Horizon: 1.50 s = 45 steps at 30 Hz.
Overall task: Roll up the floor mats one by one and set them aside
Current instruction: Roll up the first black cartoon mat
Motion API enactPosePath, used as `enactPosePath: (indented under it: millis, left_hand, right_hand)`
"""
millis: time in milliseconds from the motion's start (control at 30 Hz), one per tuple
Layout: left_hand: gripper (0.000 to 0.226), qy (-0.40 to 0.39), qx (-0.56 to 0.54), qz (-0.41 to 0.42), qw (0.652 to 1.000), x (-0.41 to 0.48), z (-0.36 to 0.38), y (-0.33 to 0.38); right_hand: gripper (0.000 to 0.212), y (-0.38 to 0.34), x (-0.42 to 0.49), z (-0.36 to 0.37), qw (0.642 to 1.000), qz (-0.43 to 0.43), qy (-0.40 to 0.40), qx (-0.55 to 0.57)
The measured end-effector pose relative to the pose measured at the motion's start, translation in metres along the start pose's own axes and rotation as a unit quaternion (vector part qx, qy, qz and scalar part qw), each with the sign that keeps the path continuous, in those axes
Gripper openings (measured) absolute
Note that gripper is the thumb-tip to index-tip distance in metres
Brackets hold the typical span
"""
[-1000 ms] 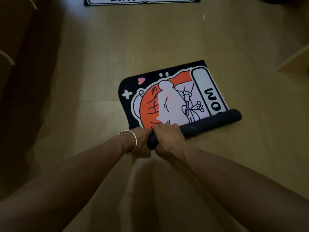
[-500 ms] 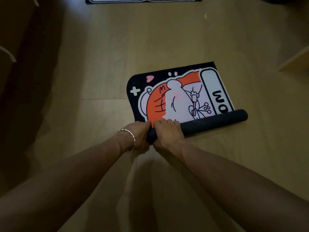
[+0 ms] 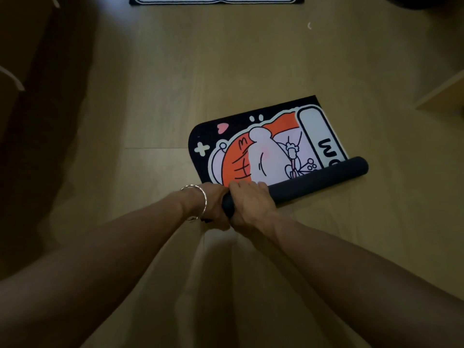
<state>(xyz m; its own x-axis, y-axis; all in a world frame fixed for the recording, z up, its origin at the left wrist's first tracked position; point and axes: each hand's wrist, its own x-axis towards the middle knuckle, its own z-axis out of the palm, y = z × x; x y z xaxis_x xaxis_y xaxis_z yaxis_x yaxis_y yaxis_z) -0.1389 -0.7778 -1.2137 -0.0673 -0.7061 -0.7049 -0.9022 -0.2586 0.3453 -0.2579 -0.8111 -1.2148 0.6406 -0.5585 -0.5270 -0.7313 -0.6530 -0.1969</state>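
Note:
A black floor mat with an orange and white cartoon print [image 3: 263, 151] lies on the wooden floor, its near part wound into a dark roll [image 3: 321, 180]. My right hand [image 3: 248, 202] curls over the left end of that roll. My left hand [image 3: 214, 204], with a silver bracelet at the wrist, grips the roll's very end just beside it. The flat printed part stretches away from the roll. A second mat with a white lettered panel [image 3: 216, 0] lies flat at the top edge of the view, mostly cut off.
Bare wooden floor [image 3: 251, 59] lies between the two mats. A pale wooden furniture corner [image 3: 444, 96] juts in at the right. Dark shadow covers the left side. A dark object [image 3: 426, 1] sits at the top right corner.
The roll has advanced a little over the print, so less of the lettering shows. Both hands stayed on the roll's left end.

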Motion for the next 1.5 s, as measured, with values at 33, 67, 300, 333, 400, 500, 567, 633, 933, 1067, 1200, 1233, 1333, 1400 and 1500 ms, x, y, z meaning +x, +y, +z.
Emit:
enactPosePath:
  millis: [33,67,300,333,400,500,567,633,933,1067,1200,1233,1333,1400,1500]
  left_hand:
    - [0.068,0.03,-0.009,0.002,1.0,-0.002,0.003,-0.001]
    - [0.075,0.051,0.001,0.004,0.999,-0.004,0.006,-0.002]
    - [0.06,0.013,0.056,0.0,0.998,-0.001,0.013,0.002]
    - [0.057,-0.018,0.051,0.006,0.999,0.002,0.011,0.002]
    - [0.053,-0.06,0.039,0.013,0.997,0.003,0.009,0.002]
    - [0.057,-0.005,-0.015,0.003,1.0,-0.001,0.011,0.0]
    - [0.056,0.071,-0.033,0.005,0.997,-0.007,0.013,0.001]
    - [0.054,0.115,0.009,0.018,0.993,-0.008,0.015,0.003]
    - [0.054,-0.02,-0.056,-0.008,0.998,0.001,-0.001,0.002]
    - [0.054,0.114,-0.025,0.002,0.993,-0.007,0.012,0.006]
    - [0.053,0.15,0.072,0.018,0.986,0.0,0.016,0.004]
    - [0.052,0.118,0.041,0.006,0.992,0.003,0.012,0.002]
    - [0.056,0.006,-0.042,-0.005,0.999,0.007,0.0,-0.002]
    - [0.058,0.033,-0.071,-0.001,0.997,0.004,0.0,-0.001]
    - [0.06,0.15,-0.045,-0.002,0.988,0.0,0.012,0.003]
  right_hand:
    - [0.056,0.001,0.003,-0.004,1.0,0.008,-0.016,0.012]
    - [0.053,0.003,0.005,-0.008,0.999,0.016,-0.029,0.025]
    - [0.057,0.001,-0.008,0.007,0.996,-0.021,0.044,-0.069]
    - [0.057,0.0,-0.011,0.01,0.995,-0.028,0.064,-0.078]
    - [0.054,0.001,-0.011,0.01,0.996,-0.021,0.064,-0.061]
    - [0.049,0.001,-0.003,0.0,1.0,0.011,-0.002,-0.019]
    - [0.046,0.001,0.004,-0.01,0.998,0.035,-0.051,0.006]
    - [0.045,0.0,0.007,-0.016,0.996,0.051,-0.075,0.022]
    - [0.053,0.006,-0.008,-0.003,0.994,-0.037,0.075,-0.063]
    - [0.048,0.005,0.007,-0.021,0.998,0.007,-0.046,-0.046]
    - [0.049,0.007,0.001,-0.015,0.997,-0.019,0.029,-0.074]
    - [0.05,0.009,-0.003,-0.011,0.993,-0.035,0.07,-0.093]
    - [0.053,0.01,-0.009,-0.007,0.988,-0.049,0.088,-0.116]
    - [0.055,0.009,-0.001,-0.012,0.995,-0.025,0.047,-0.09]
    - [0.054,0.009,0.013,-0.025,0.997,0.01,-0.038,-0.059]
